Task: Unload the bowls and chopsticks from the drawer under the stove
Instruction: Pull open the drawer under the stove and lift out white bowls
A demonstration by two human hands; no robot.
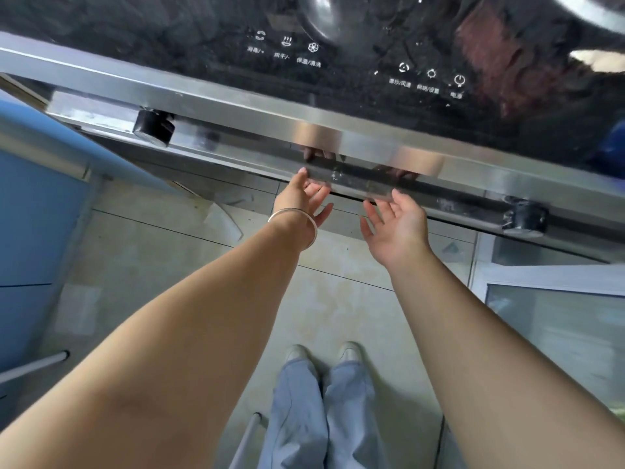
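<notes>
The stove has a black glass top with touch icons and a steel front edge. Below that edge runs the dark front of the drawer, which is closed. My left hand, with a silver bracelet on the wrist, reaches palm up, its fingertips touching the underside of the drawer front. My right hand is beside it, palm up and fingers spread, its fingertips just under the same edge. Neither hand holds anything. No bowls or chopsticks show.
Two black knobs stick out of the stove front. A blue cabinet stands at the left and a glass-fronted door at the right. Below are pale floor tiles and my feet.
</notes>
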